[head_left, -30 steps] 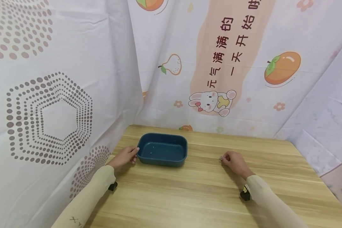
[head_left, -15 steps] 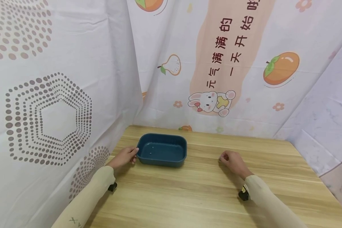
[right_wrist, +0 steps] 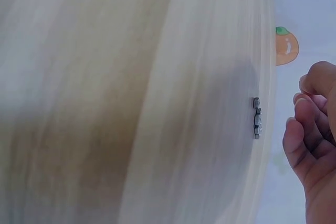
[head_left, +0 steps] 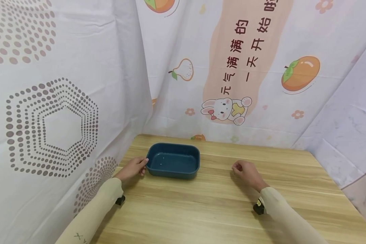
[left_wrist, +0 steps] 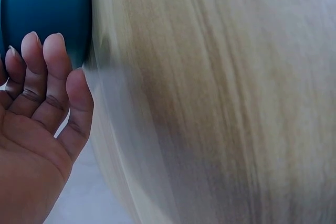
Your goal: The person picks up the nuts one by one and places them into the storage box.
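Note:
My left hand [head_left: 134, 167] grips the left end of a dark blue rectangular box [head_left: 174, 175], thumb at the rim. In the left wrist view its fingers [left_wrist: 35, 56] curl beside the box's outer wall. To the right of the box, my right hand [head_left: 247, 173] is over the table, fingers bent and thumb drawn toward the forefinger. I cannot tell whether a small nut sits between these fingertips. Below it, several small metal nuts [right_wrist: 257, 120] lie in a close group on the wood, hidden behind the hand in the head view.
Two tiny shiny spots [head_left: 161, 164] show on the box floor. The wood-grain table [head_left: 183, 210] ends at a patterned white curtain [head_left: 170, 112] at the back, with another dotted curtain [head_left: 64, 128] close along the left side. Each wrist carries a small black camera [head_left: 258, 206].
My right hand has shifted slightly left over the table. The nuts seen at its fingertips earlier are out of sight in the head view. The left hand and the box stay in place.

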`<state>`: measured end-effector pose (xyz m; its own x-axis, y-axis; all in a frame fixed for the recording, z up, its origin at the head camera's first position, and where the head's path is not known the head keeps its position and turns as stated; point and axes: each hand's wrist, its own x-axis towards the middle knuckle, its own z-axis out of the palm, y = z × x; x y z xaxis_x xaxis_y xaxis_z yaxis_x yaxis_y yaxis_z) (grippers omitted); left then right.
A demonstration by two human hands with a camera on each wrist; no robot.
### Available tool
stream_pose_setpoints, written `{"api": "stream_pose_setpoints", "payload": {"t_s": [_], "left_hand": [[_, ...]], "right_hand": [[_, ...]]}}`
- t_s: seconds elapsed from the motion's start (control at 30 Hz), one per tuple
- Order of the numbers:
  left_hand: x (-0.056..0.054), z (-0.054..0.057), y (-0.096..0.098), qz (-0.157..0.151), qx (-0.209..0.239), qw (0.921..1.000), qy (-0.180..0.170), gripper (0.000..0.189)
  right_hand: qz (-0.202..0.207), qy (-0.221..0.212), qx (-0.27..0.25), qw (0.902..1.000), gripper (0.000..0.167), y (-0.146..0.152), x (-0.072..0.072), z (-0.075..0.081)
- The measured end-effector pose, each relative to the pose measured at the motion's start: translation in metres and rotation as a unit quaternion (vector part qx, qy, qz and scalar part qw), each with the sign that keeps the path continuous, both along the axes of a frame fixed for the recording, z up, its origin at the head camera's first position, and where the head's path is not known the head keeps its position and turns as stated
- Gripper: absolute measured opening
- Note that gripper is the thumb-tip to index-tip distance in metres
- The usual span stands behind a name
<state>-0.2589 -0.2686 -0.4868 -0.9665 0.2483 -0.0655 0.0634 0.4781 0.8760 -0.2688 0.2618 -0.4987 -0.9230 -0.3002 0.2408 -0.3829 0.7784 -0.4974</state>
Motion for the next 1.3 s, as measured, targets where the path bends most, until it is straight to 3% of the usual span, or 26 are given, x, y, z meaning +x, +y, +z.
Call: {"api": "stream_pose_setpoints", "payload": {"t_s": [0.37,0.97,1.3], "left_hand": [[-0.002,0.0,0.0,0.001,-0.003,1.0,-0.002,0.037],[-0.001,0.001,0.002,0.005,-0.006,1.0,-0.001,0.038],[0.001,0.002,0.002,0.002,0.002,1.0,0.0,0.038]], "right_hand": [[0.01,0.022,-0.009,0.9997,0.006,-0.006,-0.002,0.0],[0.027,0.001,-0.02,0.9994,0.006,-0.021,0.001,0.009],[0.042,0.012,-0.025,0.9987,0.005,-0.03,0.001,0.013]]}}
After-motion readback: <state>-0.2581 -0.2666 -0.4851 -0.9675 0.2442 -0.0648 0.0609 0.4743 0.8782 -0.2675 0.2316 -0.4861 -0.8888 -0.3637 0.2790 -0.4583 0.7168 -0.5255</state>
